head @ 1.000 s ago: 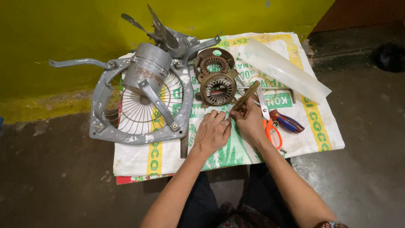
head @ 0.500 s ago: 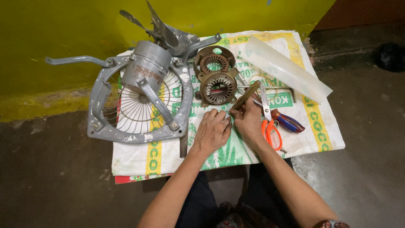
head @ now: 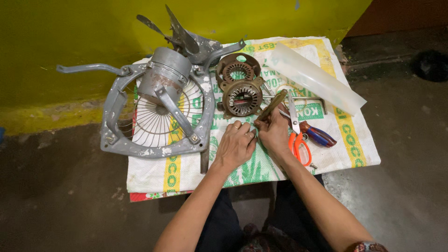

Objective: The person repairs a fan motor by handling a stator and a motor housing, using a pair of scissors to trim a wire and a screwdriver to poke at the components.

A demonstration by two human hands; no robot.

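A woven plastic sack (head: 345, 135) lies flattened on the floor as a work mat, filling the middle of the frame from the centre left out to the right edge. It is white, roughly rectangular, with yellow bands running along its length and green printed lettering and leaf-like green shapes across it. Its lower left corner sits over a second sheet (head: 149, 196) with a red edge and a small flowered pattern, only a strip of which shows. At the upper right of the sack rests a long translucent plastic sleeve (head: 317, 79), milky white, lying slantwise and unprinted as far as I can see. No screens or signs are in view.
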